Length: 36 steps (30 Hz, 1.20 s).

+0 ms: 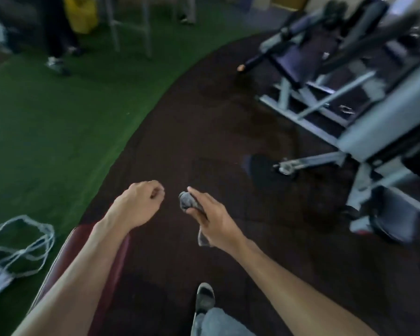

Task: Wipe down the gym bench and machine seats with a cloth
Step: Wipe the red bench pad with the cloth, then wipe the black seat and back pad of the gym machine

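Note:
My right hand (214, 221) grips a small grey cloth (188, 201), bunched at the fingertips with a tail hanging below the palm. My left hand (141, 204) hovers just left of it, fingers curled in a loose fist with nothing in it. A dark red padded bench (66, 258) lies under my left forearm at the lower left, mostly hidden by the arm. A grey machine with a purple seat (301, 61) stands at the upper right, well away from both hands. The picture is blurred.
Dark rubber floor (204, 132) runs ahead; green turf (58, 117) lies to the left. A grey machine frame (374, 132) fills the right side. A white wire rack (17, 251) sits at the lower left. A person's legs (56, 44) stand far left. My foot (205, 297) is below.

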{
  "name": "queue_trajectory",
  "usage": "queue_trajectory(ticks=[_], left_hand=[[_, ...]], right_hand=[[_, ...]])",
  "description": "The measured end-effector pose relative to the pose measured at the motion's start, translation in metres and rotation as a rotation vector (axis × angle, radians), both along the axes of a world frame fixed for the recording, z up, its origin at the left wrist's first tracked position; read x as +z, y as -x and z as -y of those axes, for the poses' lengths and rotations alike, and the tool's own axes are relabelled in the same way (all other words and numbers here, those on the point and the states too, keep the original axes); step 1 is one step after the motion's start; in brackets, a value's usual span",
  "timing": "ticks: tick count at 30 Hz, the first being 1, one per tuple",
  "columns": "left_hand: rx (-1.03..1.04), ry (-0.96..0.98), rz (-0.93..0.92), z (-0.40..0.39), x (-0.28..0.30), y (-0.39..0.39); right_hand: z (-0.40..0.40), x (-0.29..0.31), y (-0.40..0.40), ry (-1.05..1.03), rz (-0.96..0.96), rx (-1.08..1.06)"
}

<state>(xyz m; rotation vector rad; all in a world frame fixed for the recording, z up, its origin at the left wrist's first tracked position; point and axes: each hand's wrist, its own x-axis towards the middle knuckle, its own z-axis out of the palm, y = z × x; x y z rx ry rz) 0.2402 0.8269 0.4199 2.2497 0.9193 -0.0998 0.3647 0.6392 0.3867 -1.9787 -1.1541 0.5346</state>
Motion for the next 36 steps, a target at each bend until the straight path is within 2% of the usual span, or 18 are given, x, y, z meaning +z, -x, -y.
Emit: queue_trajectory(ticks=[10,21,28,32,36], left_hand=[[-0.469,-0.005,0.157,0.088,0.054,-0.232],[-1.105,0.034,0.137,0.196,0.072,-0.375],[-1.391,-0.039,0.164,0.296,0.071,-0.435],[-1.503,-0.140,0.160,0.365,0.069,-0.482],[-1.535,-0.151,0.123,0.428,0.066,-0.548]], right_hand=[[0.138,0.060,-0.129,-0.115,0.043,-0.668],[0.203,0.071,-0.152,-0.226,0.054,-1.362],[0.251,0.076,-0.178,-0.147,0.082,-1.560],[0.300,0.067,-0.222,-0.106,0.105,-1.616],[0.359,0.060,-0.282,-0.107,0.114,-1.653]])
